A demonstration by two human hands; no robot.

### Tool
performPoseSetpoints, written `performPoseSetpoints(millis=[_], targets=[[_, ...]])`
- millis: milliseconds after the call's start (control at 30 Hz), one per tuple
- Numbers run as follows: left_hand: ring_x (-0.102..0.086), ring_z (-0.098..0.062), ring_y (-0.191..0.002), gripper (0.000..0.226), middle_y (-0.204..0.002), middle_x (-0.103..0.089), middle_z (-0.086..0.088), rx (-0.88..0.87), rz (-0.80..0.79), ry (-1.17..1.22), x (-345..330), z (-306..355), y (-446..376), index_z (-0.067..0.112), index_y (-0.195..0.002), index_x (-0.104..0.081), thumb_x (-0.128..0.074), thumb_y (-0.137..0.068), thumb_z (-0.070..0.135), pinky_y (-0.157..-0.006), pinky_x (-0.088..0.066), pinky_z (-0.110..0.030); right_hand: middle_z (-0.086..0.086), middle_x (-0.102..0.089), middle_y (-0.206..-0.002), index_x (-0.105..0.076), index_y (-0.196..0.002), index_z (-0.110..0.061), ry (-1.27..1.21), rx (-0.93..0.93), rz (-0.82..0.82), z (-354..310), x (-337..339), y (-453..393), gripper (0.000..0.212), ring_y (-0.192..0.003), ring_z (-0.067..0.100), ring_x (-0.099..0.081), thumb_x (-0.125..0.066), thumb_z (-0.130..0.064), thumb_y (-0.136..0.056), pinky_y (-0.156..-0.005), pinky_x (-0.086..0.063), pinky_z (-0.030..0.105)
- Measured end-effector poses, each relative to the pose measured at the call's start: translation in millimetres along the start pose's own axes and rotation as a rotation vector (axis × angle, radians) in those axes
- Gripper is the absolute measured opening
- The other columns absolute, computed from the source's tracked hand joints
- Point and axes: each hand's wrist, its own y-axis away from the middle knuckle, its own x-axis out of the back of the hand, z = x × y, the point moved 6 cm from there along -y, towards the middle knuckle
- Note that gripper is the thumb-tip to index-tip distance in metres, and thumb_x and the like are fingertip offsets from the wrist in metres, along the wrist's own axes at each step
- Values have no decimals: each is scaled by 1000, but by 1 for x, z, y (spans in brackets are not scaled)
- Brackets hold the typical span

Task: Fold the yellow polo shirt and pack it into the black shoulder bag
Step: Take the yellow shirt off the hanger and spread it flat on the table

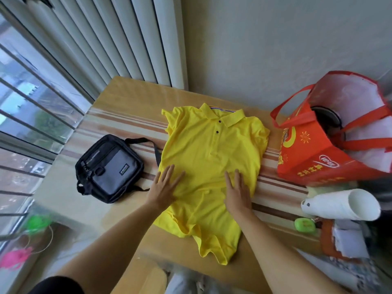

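The yellow polo shirt (209, 158) lies face up on the table (131, 98), collar away from me, its two dark buttons showing. Both sleeves look tucked in at the sides and the hem bunches near the table's front edge. My left hand (165, 186) rests flat on the shirt's lower left part with fingers spread. My right hand (238, 192) presses flat on the lower right part. Neither hand holds anything. The black shoulder bag (110, 168) with a grey front pocket lies left of the shirt, its strap running under the shirt's edge.
A red tote bag (318, 153) stands at the table's right side. In front of it lie a white cylinder (343, 205), a green object (305, 224) and papers. A window with bars is at the left, vertical blinds behind the table.
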Motion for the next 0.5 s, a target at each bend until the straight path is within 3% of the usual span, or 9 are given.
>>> performPoseSetpoints(millis=[67,133,167,267,367,500], targets=[[-46,-40,-130,89,-142,-43,-21,46,84,49,-5,6,26,20,-145,-35,-78,-68,33,-100,-46,-51,17,-14,-162,-21,-155,-20,-2,34,49,-14,-5,21,85,-147,34,-24,-71,-26,-87,-108,-41,46],[-57,-38,-111,70,-123,-50,-18,133,115,107,-13,11,52,13,-128,-47,-76,-67,29,-83,-52,-45,18,-47,-135,-50,-134,-12,-35,-13,129,-20,-10,47,71,-121,35,-51,-82,-35,-75,-86,-52,45],[-58,-37,-106,66,-119,-51,-17,170,107,126,-18,12,62,12,-124,-49,-75,-65,27,-78,-53,-43,16,-54,-119,-57,-122,-9,-49,-66,152,-18,-13,60,64,-107,34,-56,-84,-38,-71,-77,-53,45],[-59,-34,-97,75,-113,-52,-12,184,28,111,-40,9,83,17,-121,-51,-80,-53,32,-66,-54,-42,14,-56,-98,-59,-106,-7,-72,-165,174,-11,-31,95,55,-90,32,-58,-82,-43,-70,-65,-52,42],[-56,-32,-94,83,-114,-52,-11,74,-79,1,-58,9,88,22,-121,-50,-85,-47,33,-60,-50,-41,11,-59,-91,-64,-103,-9,-43,-90,121,-11,-55,113,60,-80,29,-61,-88,-45,-61,-56,-52,40],[-62,-27,-72,51,-83,-60,-5,59,-33,-99,-57,4,88,21,-94,-67,-88,-49,11,-55,-51,-37,9,-58,-90,-67,-101,-13,0,61,182,-10,-61,118,64,-75,27,-62,-96,-39,-50,-53,-53,36]])
